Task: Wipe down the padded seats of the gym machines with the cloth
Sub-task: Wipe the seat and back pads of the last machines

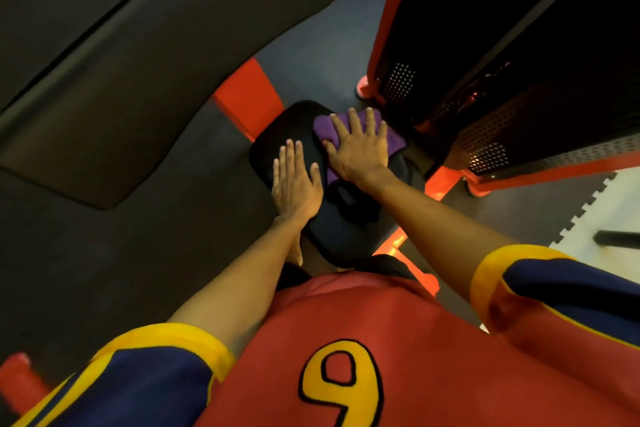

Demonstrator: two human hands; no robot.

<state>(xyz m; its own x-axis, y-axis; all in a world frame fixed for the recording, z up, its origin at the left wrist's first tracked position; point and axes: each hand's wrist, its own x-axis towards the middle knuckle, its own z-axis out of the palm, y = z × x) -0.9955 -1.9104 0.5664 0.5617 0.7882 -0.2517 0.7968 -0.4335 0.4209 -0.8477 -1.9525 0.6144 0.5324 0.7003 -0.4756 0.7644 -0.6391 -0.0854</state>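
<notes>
1. Closest to us, below the red jersey [346, 340], we are reaching both bare arms down toward the machine.
2. We are laying our left hand [296, 180] flat on the near left part of the black padded seat [273, 139], with the fingers straight and holding nothing. It seems to be bracing us.
3. Just beyond it, we are pressing our right hand [360, 149], open-palmed with fingers spread, onto the purple cloth [394, 141]. The cloth is lying bunched at the seat's far right corner, partly under the palm.
4. We are judging the main risk here. No finger is curling round the cloth, so a quick stroke could slide the palm over it and leave it behind. It could also push the cloth off the seat's right edge toward the floor beside the perforated black housing [485, 135].
5. We are also noting that the bunched cloth is covering only a narrow strip. Patches of the seat, including the area under the left hand, could go unwiped.
6. Farther off, the orange frame [249, 94] and the large dark pad [138, 45] are sitting close by. A wide sweep could knock our knuckles against the frame.
</notes>
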